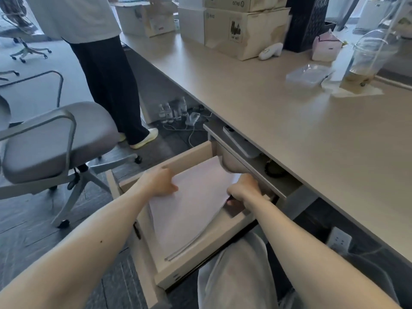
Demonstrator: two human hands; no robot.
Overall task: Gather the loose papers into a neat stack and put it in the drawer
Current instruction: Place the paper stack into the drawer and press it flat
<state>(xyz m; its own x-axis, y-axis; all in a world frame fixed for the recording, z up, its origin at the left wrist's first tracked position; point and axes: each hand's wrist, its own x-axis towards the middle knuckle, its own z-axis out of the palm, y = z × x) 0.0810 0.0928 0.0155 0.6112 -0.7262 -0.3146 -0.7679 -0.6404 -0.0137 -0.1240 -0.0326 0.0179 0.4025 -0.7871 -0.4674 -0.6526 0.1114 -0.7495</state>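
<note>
Hands [200,188] gripping paper stack [191,208], over drawer [178,277]

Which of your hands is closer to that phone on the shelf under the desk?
Right. The right hand grips the paper stack's edge just below the phone; the left hand holds the far edge.

I see the stack of papers [191,206] lying tilted inside the open drawer [196,270], under the desk [278,121]. My left hand [161,182] grips its edge at nine o'clock; my right hand [244,189] clasps the three o'clock edge. A grey chair [55,141] stands at ten o'clock.
</note>
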